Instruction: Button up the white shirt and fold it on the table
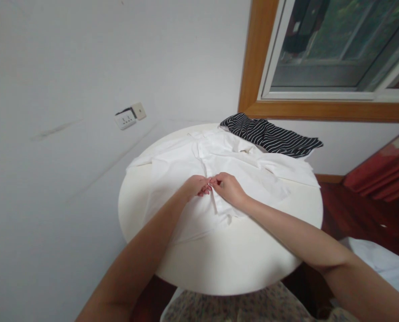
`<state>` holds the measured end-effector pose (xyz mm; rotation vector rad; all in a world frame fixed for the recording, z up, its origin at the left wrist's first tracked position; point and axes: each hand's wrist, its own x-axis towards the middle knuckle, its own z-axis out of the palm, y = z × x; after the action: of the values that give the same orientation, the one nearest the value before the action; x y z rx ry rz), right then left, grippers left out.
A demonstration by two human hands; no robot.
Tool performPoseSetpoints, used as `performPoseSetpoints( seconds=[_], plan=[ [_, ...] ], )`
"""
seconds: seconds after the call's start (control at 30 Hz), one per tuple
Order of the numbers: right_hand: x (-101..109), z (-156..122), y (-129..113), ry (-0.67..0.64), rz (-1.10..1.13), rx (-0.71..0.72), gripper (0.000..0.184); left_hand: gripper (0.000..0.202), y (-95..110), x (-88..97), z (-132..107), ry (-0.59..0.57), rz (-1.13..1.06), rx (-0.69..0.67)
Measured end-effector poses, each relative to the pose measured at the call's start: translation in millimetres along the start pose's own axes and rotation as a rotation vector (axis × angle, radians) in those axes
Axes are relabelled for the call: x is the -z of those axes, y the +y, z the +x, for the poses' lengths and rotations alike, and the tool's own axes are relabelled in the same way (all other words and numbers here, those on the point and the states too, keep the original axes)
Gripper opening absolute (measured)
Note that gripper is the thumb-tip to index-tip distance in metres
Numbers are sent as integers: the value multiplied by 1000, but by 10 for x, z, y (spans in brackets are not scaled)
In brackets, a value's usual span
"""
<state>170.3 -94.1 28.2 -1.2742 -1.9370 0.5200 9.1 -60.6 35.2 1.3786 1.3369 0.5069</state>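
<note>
A white shirt [175, 165] lies spread on a round white table [216, 264], its sleeves reaching out to both sides. My left hand [196, 184] is closed on the shirt's front edge near the middle. Right beside it, my right hand [228, 188] pinches the same front opening, the fingertips of both hands meeting there. Whether a button sits between the fingers is too small to make out. Below the hands, the shirt's lower hem lies loosely creased on the tabletop.
A black-and-white striped garment [269, 134] lies at the table's far right edge. Behind the table is a white wall with a power socket [125, 119] and a wood-framed window [253, 107]. A reddish curtain [383, 170] hangs at the right, and white cloth [376, 257] lies at lower right.
</note>
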Motion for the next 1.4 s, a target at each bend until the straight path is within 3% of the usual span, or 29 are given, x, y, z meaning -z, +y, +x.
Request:
performPoseSetpoints(
  seconds=[0.2, 0.37, 0.57, 0.7, 0.83, 1.03, 1.13, 1.23, 1.3, 1.4],
  plan=[
    [17, 2, 54, -27, 50, -22, 25, 40, 7, -51, -21, 60, 56, -55],
    [-28, 20, 42, -115, -185, 5, 26, 36, -31, -65, -8, 71, 81, -141],
    [-37, 47, 33, -197, -333, 1, 26, 37, -16, -20, -7, 5, 52, -106],
    [-17, 83, 114, -198, -221, -46, 28, 39, -18, 16, 1, -86, 38, -76],
    [-44, 132, 201, -187, -28, -95, 31, 36, -30, 37, -2, -76, 116, -129],
    [-126, 178, 279, -214, 370, -351, 40, 26, 4, 22, -47, 91, 508, -449],
    [-102, 160, 294, -237, 449, -372, 40, 22, -13, 32, -30, 174, 631, -526],
    [2, 129, 301, -218, 300, -224, 38, 15, -59, 68, 35, 177, 674, -589],
    [103, 109, 302, -139, 105, -121, 35, 13, -94, 97, 94, 197, 703, -658],
    [242, 70, 315, -37, -265, -53, 29, 20, -159, 122, 172, 310, 761, -716]
  ],
)
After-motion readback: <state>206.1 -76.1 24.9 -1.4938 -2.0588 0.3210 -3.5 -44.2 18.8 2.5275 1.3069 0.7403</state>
